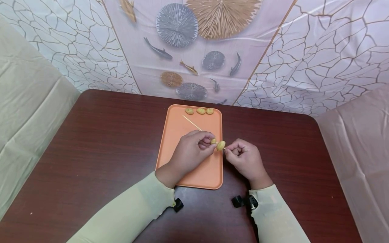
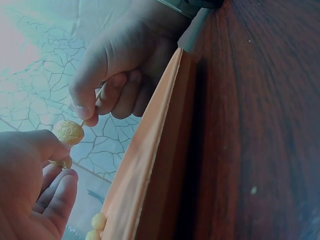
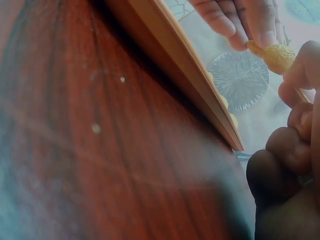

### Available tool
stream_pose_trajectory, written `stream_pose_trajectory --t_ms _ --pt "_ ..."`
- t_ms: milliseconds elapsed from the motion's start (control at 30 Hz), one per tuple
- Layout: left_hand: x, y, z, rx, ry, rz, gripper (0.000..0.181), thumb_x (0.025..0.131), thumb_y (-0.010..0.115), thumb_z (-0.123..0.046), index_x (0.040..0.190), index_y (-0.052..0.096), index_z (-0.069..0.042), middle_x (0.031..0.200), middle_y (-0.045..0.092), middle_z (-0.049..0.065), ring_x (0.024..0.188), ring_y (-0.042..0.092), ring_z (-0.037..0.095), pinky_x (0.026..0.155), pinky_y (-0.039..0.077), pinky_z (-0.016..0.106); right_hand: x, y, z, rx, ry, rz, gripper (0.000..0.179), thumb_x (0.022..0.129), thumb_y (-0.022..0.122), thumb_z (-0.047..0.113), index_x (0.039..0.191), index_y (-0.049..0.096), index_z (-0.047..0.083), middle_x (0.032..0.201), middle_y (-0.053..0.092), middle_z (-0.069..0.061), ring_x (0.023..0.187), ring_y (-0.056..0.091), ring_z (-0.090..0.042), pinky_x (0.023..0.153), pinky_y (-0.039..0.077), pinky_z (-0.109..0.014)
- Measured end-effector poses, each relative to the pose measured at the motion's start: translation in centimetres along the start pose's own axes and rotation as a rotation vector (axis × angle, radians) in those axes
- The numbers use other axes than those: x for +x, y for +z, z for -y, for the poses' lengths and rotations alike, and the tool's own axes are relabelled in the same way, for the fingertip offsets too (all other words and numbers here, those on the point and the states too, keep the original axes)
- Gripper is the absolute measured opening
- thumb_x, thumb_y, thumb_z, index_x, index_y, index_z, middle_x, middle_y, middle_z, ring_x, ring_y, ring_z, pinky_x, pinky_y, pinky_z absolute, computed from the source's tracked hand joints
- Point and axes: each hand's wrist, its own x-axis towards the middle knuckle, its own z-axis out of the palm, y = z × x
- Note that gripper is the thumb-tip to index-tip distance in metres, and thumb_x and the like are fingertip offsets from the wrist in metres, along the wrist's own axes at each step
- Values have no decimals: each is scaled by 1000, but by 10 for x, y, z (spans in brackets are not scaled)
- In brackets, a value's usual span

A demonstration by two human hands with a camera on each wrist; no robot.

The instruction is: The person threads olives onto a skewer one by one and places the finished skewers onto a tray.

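Note:
A thin wooden skewer [image 1: 191, 122] slants over the orange tray, passing behind my left hand [image 1: 192, 151]. Two wrinkled yellow balls are threaded near its right end. The fingertips of the left hand pinch the inner ball [image 1: 213, 140], partly covering it. The outer ball [image 1: 221, 145] shows fully between the hands, over the tray's right edge. My right hand [image 1: 247, 160] pinches the skewer's end just beyond it, thumb against forefinger. In the left wrist view, a short length of bare stick shows between the outer ball [image 2: 69, 132] and the right fingertips.
The orange tray [image 1: 209, 175] lies on a dark wooden table [image 1: 115, 141]. Three more yellow balls [image 1: 201, 111] sit along its far edge. A patterned cloth [image 1: 133, 44] hangs behind the table, and plain cloth [image 1: 27, 101] hangs at the left side.

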Motion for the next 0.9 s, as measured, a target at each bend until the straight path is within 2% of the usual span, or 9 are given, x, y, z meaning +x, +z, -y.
stream_pose_trajectory --t_ms 200,433,667,800,900 --pt "2 0 2 24 -8 7 21 95 91 -13 114 82 -11 100 78 0 93 76 10 81 64 15 0 -1 0 -28 21 38 6 93 82 3 89 79 5 62 60 6 53 51 0 49 42 -17" --pt "3 -2 4 49 -21 30 21 97 91 -14 116 82 -10 102 78 0 95 75 10 81 64 16 1 -1 -2 -84 33 60 5 96 83 8 93 80 7 64 60 5 55 51 -4 50 42 -19" --pt "6 -5 4 70 -53 98 28 98 89 -14 124 81 -9 108 77 1 98 74 12 86 64 18 2 -2 -2 -145 56 88 6 101 81 10 97 80 14 68 60 4 59 52 -7 55 44 -21" --pt "7 -8 2 114 -54 143 33 100 88 -18 131 80 -10 111 76 2 101 72 14 89 64 25 2 -2 -1 -159 57 108 5 103 81 12 99 80 15 73 61 4 61 53 -9 57 46 -22" --pt "9 -11 0 148 -64 193 38 102 86 -23 137 79 -13 115 76 2 105 72 17 91 63 31 2 -2 -2 -157 53 95 6 104 80 14 98 79 15 72 61 4 61 53 -9 57 46 -22"
